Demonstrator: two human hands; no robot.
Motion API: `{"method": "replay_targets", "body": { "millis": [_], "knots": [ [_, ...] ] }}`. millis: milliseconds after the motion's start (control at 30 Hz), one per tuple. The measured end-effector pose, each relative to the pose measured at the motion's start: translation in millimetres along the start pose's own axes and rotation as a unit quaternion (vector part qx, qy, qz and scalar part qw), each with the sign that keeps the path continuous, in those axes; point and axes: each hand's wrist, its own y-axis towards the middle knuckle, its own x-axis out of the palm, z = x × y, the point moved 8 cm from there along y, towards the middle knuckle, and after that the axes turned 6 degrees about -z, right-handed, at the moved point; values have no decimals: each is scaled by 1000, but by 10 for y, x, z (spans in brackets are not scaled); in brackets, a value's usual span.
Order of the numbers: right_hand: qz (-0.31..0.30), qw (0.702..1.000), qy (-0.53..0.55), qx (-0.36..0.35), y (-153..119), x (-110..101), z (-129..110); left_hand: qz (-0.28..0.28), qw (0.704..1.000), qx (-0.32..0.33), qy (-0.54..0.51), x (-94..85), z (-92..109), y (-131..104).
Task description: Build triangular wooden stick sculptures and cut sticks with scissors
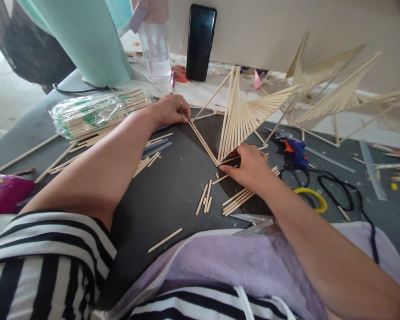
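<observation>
A model of thin wooden sticks [242, 126] stands on the dark grey table, its sticks fanned into a twisted surface above a stick base. My left hand [171, 109] pinches the far-left corner of that base, where a pair of sticks [203, 142] begins. At the near corner, the thumb and forefinger of my right hand [251, 166] close around the foot of the model; some of its fingers are hidden behind the sticks. Short cut sticks [205, 198] lie in front, and a row of longer sticks [238, 202] is under my right wrist.
A plastic-wrapped stick bundle [102, 111] lies left. Behind stand a mint-green container [90, 44], a clear bottle [155, 53] and a phone [202, 42]. At right are a blue glue gun [296, 153], its black cord, yellow-handled scissors [315, 200] and another stick model [340, 95].
</observation>
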Motion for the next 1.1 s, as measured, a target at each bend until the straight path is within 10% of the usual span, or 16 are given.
{"method": "replay_targets", "body": {
  "millis": [1100],
  "knots": [
    [1,1000,-7,1,-1,-6,-19,1,1000,0,2,-5,-7,9]
  ]
}}
